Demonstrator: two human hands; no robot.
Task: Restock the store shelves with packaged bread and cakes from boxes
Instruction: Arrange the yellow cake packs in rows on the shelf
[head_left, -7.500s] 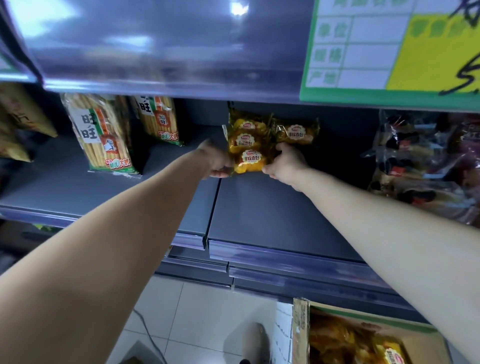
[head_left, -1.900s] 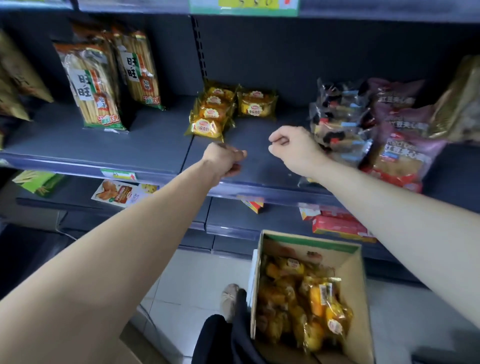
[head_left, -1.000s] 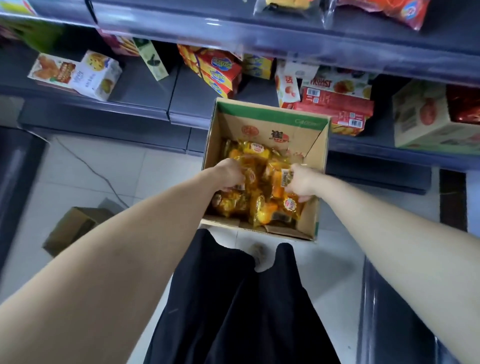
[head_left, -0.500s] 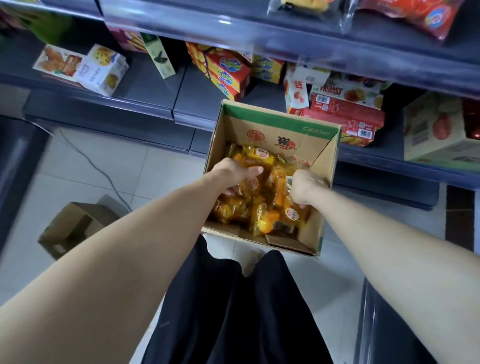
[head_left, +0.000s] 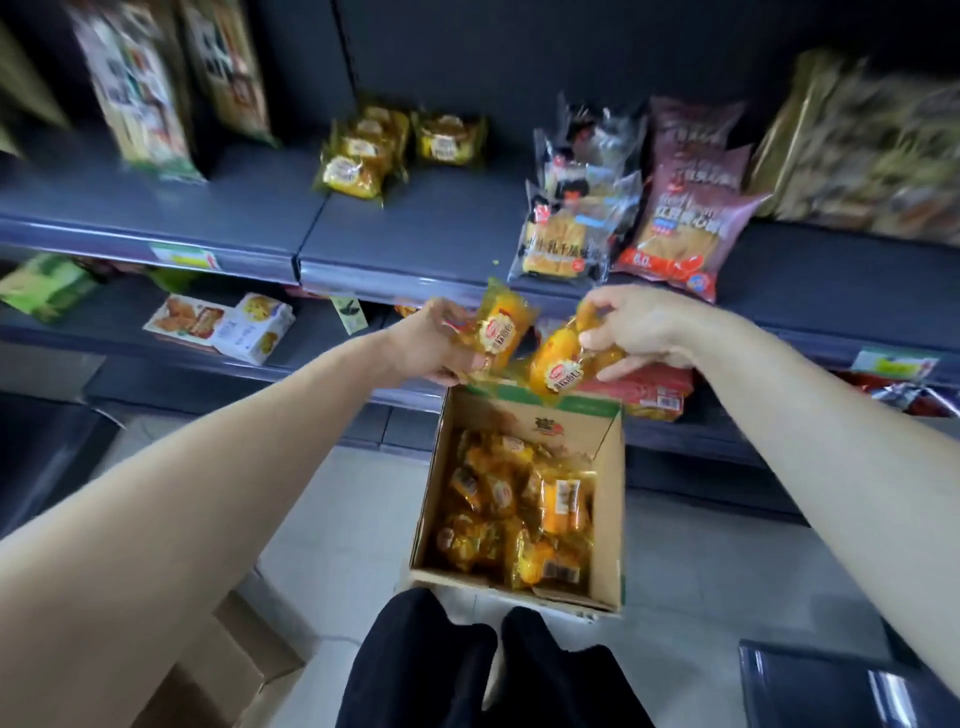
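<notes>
My left hand (head_left: 434, 345) grips a yellow cake packet (head_left: 501, 332), held up in front of the grey shelf's edge (head_left: 395, 273). My right hand (head_left: 631, 327) holds another yellow cake packet (head_left: 558, 364) by its wrapper, just above the open cardboard box (head_left: 610, 519) on the floor. Several more yellow packets (head_left: 514, 512) lie inside the box. On the grey shelf, a small group of the same yellow packets (head_left: 363, 156) sits toward the back.
Tall snack bags (head_left: 135, 93) stand at the shelf's left; bread bags (head_left: 569, 223) and red bags (head_left: 685, 218) fill its right. Boxed goods (head_left: 249, 327) sit on the lower shelf. Another carton (head_left: 218, 670) lies on the floor at left. My legs are below the box.
Both hands have lifted out of the box, each with a yellow packet, and risen toward the shelf. My view has tilted up from the box to the shelf.
</notes>
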